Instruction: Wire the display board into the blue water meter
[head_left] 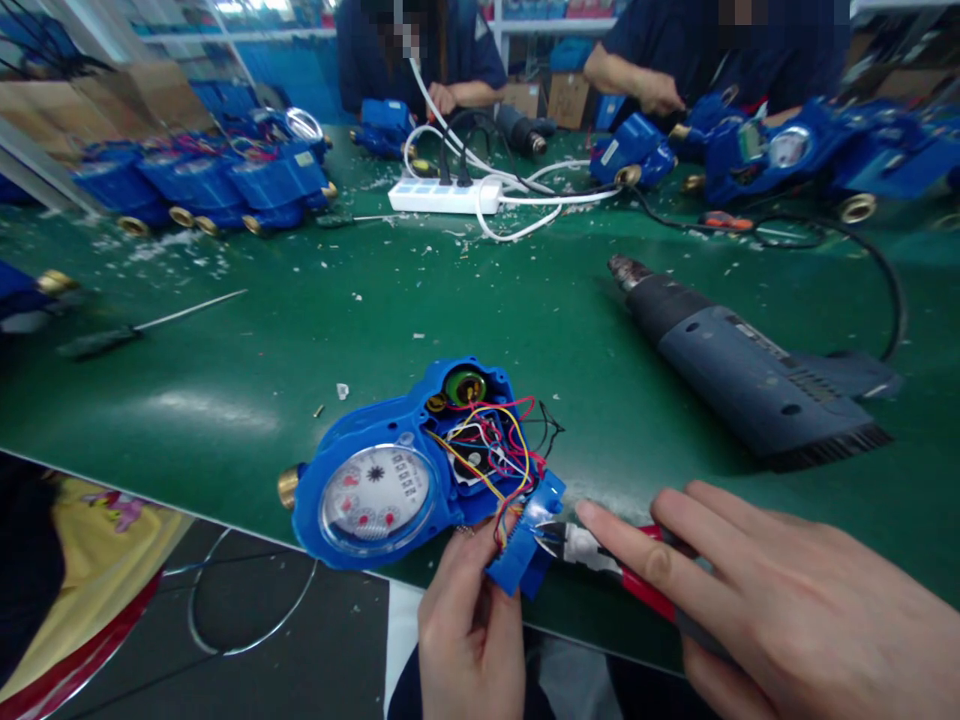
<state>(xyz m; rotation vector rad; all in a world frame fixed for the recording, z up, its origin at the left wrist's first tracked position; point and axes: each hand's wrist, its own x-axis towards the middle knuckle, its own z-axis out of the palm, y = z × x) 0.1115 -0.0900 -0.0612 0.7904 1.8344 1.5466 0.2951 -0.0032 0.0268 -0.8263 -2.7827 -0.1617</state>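
A blue water meter (379, 420) lies opened at the table's front edge, its round dial up and a brass fitting on its left. Red, yellow, white and black wires (499, 440) spill from its compartment to a small blue plastic piece (525, 535). My left hand (472, 620) pinches that piece beside the meter. In my right hand (757, 580) are diagonal cutters (645, 575) with red handles, the index finger stretched along them. The cutters' jaws touch the face of the blue piece; whether they are closed on anything there I cannot make out.
A heat gun (720, 350) lies to the right, its nozzle pointing away. Behind stand a white power strip (442, 195) with cables and several blue meters (202, 180). A screwdriver (150, 325) lies at left. Two people (637, 85) work across the green table (450, 290).
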